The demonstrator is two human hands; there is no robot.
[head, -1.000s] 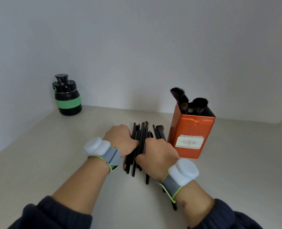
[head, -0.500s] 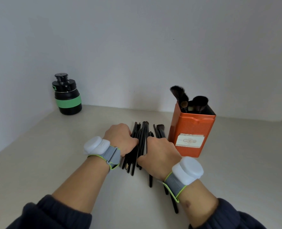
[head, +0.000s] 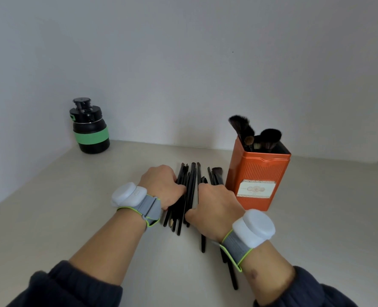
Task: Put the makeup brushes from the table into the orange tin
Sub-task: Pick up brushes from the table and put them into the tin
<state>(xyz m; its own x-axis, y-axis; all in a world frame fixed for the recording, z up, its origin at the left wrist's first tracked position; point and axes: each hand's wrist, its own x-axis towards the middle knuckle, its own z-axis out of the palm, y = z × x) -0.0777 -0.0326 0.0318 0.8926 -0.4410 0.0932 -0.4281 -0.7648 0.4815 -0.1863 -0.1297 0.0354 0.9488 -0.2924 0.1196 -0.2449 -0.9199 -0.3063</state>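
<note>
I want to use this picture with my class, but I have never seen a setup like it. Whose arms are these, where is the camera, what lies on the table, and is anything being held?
There is no machine here: a person works with bare hands. The single picture comes from a camera worn on the person's head, looking forward and down, so the arms reach in from the bottom edge.

The left hand and the right hand each wear a grey wrist strap with a white puck. Both hands close in from either side on a pile of black makeup brushes lying on the pale table, fingers curled round the handles.

To the right stands the open orange tin, with several brushes already upright inside it. At the back left, by the wall, stands a black bottle with a green band.
</note>
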